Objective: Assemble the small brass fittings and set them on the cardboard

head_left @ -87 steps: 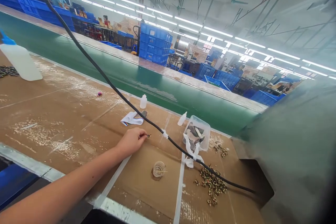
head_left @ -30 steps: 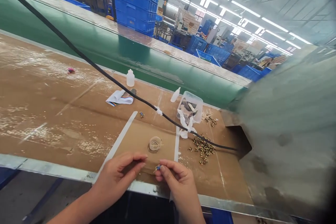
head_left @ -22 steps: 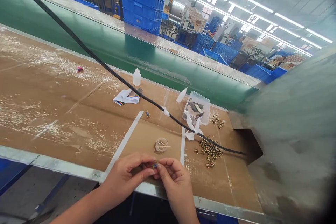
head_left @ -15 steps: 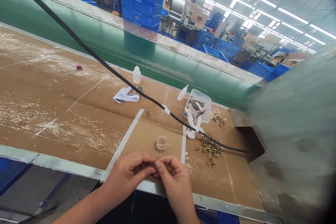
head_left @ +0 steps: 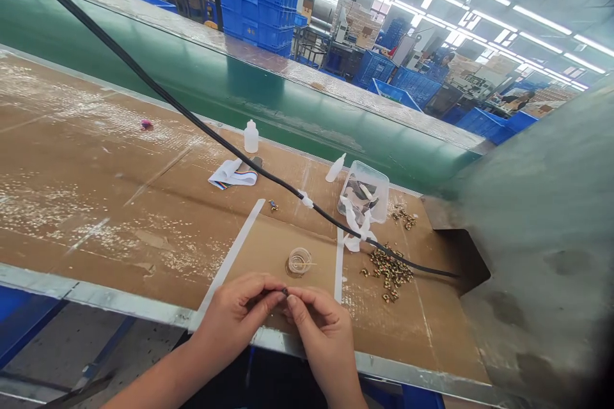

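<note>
both left hand and right hand pinch one tiny metal fitting above brown cardboard.

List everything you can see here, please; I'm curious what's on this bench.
bench: one, brown with white dust, in front
upright bottle: one, white, far side of bench
lying bottle: one, white, beside tub
tub: one, clear, far right of bench
ribbon: one, white with rainbow edge, left of tub
brass fittings: many, gold, heaped right of centre
cup: one, clear, bench centre
cable: one, black, crossing bench
belt: one, green, behind bench
crates: many, blue, stacked beyond belt
small part: one, dark, pinched at bench edge
left hand: one, at small part
right hand: one, at small part
</note>
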The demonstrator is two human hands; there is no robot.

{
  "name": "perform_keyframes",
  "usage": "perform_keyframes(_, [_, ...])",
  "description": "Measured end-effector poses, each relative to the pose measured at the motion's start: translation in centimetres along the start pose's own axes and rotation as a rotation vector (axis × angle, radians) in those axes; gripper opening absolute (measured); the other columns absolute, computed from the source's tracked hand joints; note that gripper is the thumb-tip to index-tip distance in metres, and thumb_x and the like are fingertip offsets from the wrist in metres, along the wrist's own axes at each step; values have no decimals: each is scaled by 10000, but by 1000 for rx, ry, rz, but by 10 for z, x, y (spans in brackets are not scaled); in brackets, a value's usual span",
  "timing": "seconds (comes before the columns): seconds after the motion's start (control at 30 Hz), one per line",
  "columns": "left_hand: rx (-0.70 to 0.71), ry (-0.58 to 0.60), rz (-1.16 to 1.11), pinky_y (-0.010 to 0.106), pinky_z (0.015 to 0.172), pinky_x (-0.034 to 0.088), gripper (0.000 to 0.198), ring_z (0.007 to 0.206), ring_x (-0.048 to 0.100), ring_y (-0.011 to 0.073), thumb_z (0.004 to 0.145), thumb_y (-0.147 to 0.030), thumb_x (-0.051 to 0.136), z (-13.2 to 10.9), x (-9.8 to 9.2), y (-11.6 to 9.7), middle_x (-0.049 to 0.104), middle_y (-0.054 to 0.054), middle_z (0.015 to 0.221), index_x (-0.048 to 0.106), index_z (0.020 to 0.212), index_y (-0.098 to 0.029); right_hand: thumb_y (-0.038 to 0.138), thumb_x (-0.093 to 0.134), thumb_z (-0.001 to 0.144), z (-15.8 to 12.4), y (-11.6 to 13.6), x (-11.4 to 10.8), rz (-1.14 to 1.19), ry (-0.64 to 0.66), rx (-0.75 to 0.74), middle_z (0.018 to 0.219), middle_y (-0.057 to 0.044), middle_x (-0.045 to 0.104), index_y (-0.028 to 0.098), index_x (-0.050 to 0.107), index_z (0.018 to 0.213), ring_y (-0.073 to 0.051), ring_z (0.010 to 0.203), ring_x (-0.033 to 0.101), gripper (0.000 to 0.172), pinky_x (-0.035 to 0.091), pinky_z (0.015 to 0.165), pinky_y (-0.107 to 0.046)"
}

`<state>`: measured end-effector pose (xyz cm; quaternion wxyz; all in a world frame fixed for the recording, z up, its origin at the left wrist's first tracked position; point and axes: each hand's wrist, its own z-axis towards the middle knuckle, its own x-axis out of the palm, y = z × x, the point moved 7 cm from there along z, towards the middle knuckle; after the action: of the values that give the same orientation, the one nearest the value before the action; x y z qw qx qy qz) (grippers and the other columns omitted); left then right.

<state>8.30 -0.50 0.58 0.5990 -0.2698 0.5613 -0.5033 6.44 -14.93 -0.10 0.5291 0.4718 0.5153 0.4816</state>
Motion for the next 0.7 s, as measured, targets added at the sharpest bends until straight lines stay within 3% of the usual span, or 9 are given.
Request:
perform_keyframes(0.33, [-91,45,-104,197,687,514,130,741,658,132,854,-219,557,0,4,6,695,6,811,659,932,-200,278,605,857,-3,-1,-1,9,5,3,880,-76,670,203,723,929,-185,747,647,156,547,663,-285])
perform_keyframes(0.47, [-154,48,-166,206,647,506,142,720,637,138,852,-251,550,4,1,9,681,17,808,666,914,-196,352,631,833,3,-11,-24,41,-133,90,724,-42,636,170,668,901,-145,592,603,197,519,554,-243])
perform_keyframes(0.57, [-162,10,-154,222,699,505,145,784,637,151,849,-264,554,10,-2,11,684,25,859,669,913,-203,367,646,819,13,-9,-45,-90,-253,43,778,-47,628,174,646,959,-150,661,583,239,497,589,-244])
perform_keyframes(0.7, [-169,-11,-128,239,755,501,154,829,641,160,852,-280,555,15,-1,17,692,22,894,671,931,-218,336,639,831,26,6,-50,-327,-254,-105,849,-35,601,208,665,1004,-126,624,519,217,448,581,-245])
